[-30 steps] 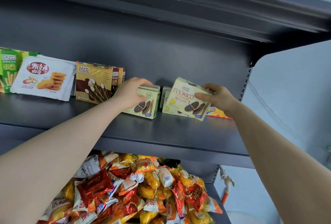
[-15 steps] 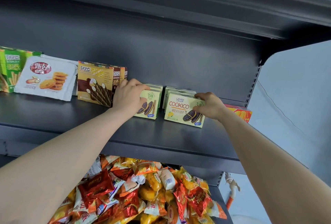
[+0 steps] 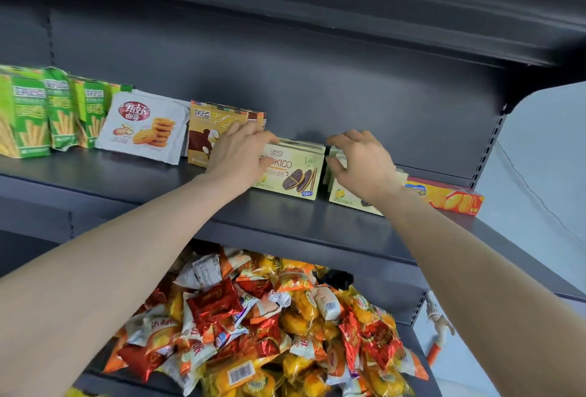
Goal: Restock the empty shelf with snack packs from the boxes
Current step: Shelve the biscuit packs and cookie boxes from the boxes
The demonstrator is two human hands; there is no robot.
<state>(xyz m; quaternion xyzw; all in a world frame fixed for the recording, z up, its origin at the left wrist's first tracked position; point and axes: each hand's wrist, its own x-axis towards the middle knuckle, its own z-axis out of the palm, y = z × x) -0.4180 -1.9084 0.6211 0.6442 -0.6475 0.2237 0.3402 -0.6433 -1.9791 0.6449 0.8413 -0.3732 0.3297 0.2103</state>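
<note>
On the dark grey shelf (image 3: 126, 184), two rows of pale green Cookico boxes, upright and side by side, with a narrow gap between them. Gripped by the left hand (image 3: 237, 157): the front of the left Cookico boxes (image 3: 295, 174), fingers curled over its top edge at the upper left corner, thumb side across the printed face. Over the right Cookico boxes (image 3: 344, 198), the right hand (image 3: 364, 165), fingers bent like a claw with the tips at the top edges next to the gap and the thumb apart from the forefinger. Cannot tell whether holding a box or only touching.

Just left of the left row, touching the back of the left hand: brown boxes (image 3: 209, 130) of rolled wafers, upright. Further left, a white cookie pouch (image 3: 142, 127) leaning back, then green stick-snack packs (image 3: 28, 111) in a row. Just right of the right row, partly behind the right wrist: an orange biscuit box (image 3: 447, 196) lying lengthwise near the back panel.

Below, on the lower shelf (image 3: 133, 388), a loose heap of wrapped snacks (image 3: 269, 317) in red, orange, yellow and white.
</note>
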